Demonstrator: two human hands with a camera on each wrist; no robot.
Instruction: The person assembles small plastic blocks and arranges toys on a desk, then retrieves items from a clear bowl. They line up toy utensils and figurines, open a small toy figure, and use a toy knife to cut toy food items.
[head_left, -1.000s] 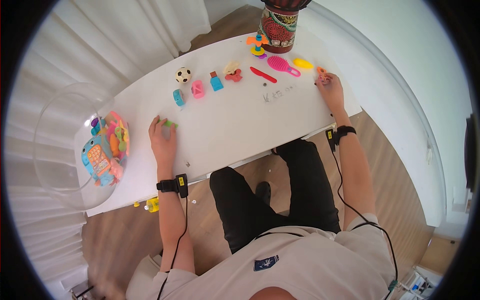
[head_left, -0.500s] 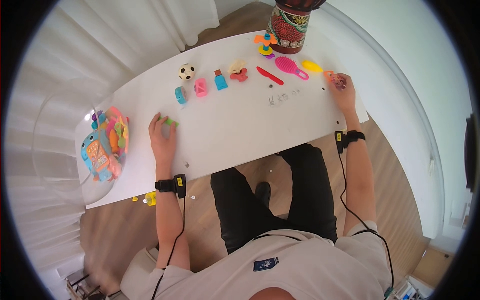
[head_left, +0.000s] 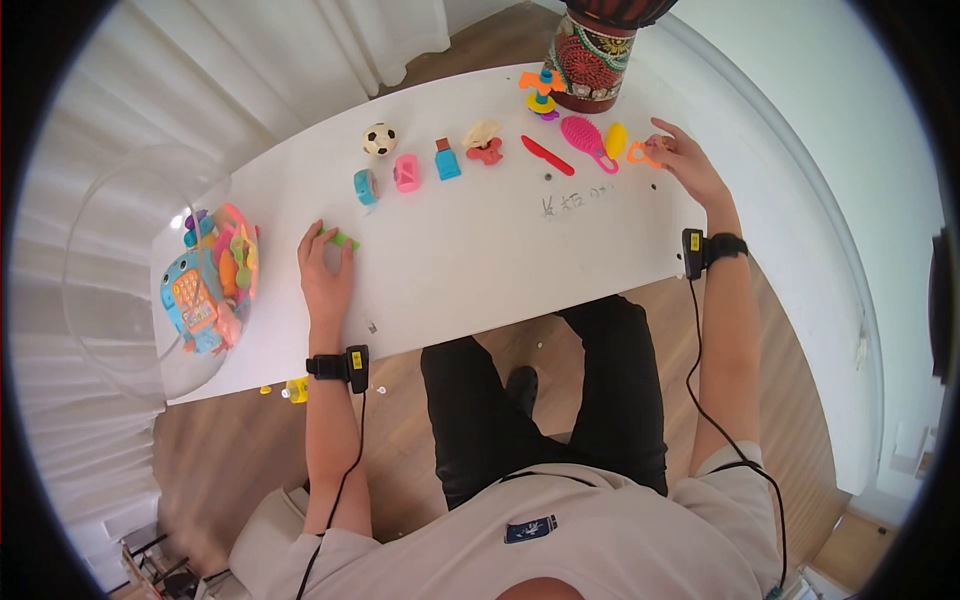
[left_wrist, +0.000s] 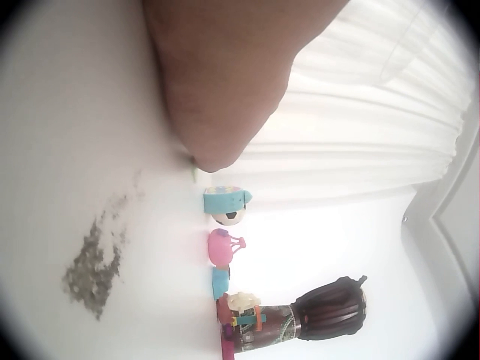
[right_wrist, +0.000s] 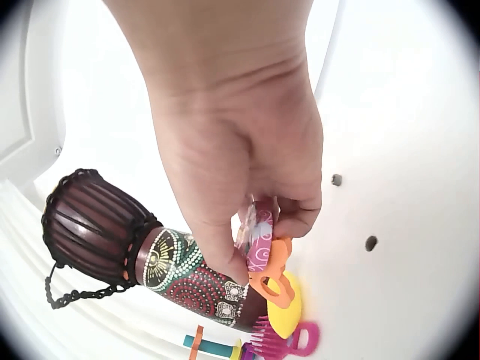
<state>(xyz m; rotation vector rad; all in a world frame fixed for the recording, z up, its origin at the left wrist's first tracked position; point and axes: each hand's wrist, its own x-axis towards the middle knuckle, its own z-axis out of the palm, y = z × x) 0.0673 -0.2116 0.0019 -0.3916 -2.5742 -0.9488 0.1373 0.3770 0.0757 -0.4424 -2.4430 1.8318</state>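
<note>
My right hand point(head_left: 698, 175) is over the far right of the table. In the right wrist view its thumb and fingers pinch a pink swirl-patterned toy point(right_wrist: 260, 238) with a clear part. An orange looped piece point(right_wrist: 274, 285) sticks out below it, overlapping a yellow oval toy point(right_wrist: 285, 306). Beside that lies a pink hairbrush point(head_left: 585, 138). On the left, my left hand point(head_left: 325, 280) rests on the table, fingers loosely bent. A flat green piece point(head_left: 345, 241) lies at its fingertips, partly hidden by them; the left wrist view shows just a sliver of it.
A row of toys crosses the white table point(head_left: 450, 270): a small football point(head_left: 379, 139), turquoise toy point(head_left: 365, 186), pink toy point(head_left: 406, 173), blue bottle point(head_left: 447, 162), red knife point(head_left: 548, 155). A drum point(head_left: 588, 65) stands behind; a clear tub point(head_left: 120, 370) of toys lies left.
The yellow toy has turned and shifted left, up against the hairbrush. My right hand's index finger has straightened away from the pink patterned toy. The left hand stays by the green piece.
</note>
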